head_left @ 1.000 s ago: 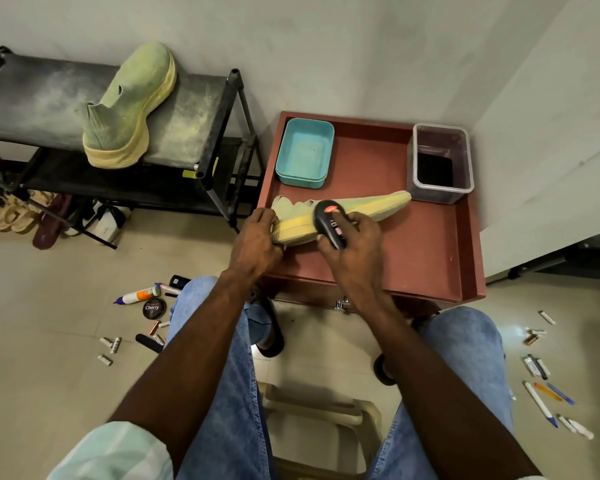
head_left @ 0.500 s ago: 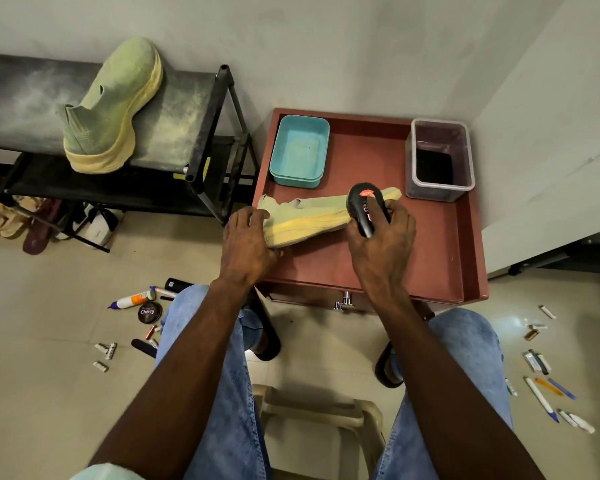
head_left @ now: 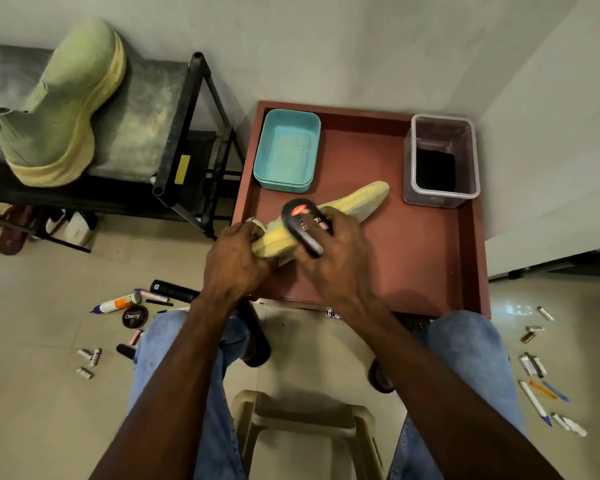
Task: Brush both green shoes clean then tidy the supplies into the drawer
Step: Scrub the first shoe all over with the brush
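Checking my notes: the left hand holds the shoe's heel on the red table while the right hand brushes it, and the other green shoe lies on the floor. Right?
Not quite. The head view shows the other green shoe on the black rack, not the floor. The rest stands.

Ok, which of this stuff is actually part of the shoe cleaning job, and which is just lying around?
Part of the job:
- shoe on the table, held by the left hand
- brush in the right hand
- second shoe on the rack
- glue bottle and polish tin on the floor

Just lying about:
- blue tub
- clear tub
- sandals under the rack
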